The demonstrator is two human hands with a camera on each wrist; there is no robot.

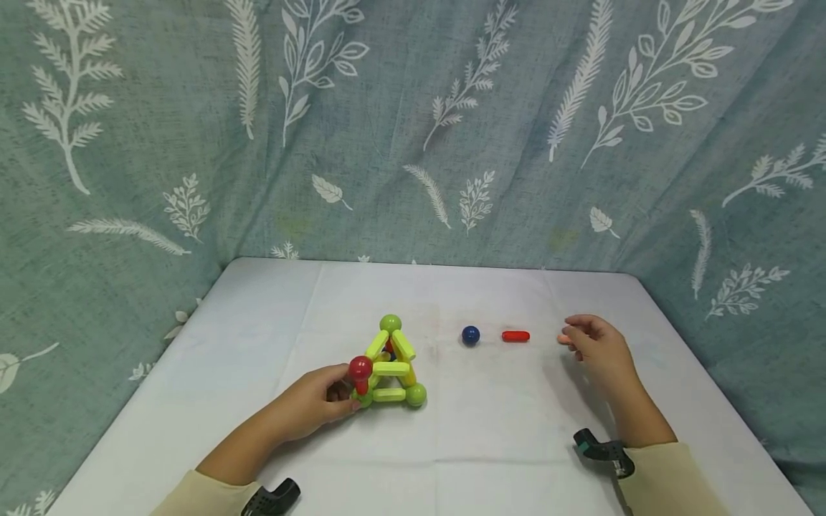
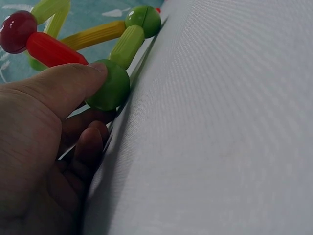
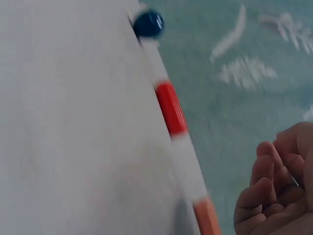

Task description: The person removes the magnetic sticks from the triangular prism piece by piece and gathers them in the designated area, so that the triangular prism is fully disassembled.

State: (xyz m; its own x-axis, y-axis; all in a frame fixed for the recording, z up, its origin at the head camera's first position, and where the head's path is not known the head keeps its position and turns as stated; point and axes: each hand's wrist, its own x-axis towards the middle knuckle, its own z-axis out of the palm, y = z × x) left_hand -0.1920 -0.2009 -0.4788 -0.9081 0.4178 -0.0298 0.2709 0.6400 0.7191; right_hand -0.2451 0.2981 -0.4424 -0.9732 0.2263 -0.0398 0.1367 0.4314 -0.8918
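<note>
My left hand [image 1: 316, 401] pinches a green ball [image 2: 111, 85] at the near left corner of a ball-and-rod toy frame [image 1: 390, 369]. Yellow-green rods, a yellow rod [image 2: 95, 34] and green balls make up this frame. Above the held corner, a red ball [image 1: 361, 368] tops a red rod [image 2: 54, 49]. Part of the frame's far side is hidden behind its front rods. On the right, my right hand [image 1: 596, 347] hovers with loosely bent fingers beside an orange rod [image 3: 207, 216]. The right wrist view shows the rod on the table, apart from the fingers.
Between the hands, a dark blue ball [image 1: 470, 335] and a red rod [image 1: 515, 336] lie in a row on the white-covered table [image 1: 490, 444]. A green leaf-patterned cloth [image 1: 387, 143] hangs behind the table and along its sides.
</note>
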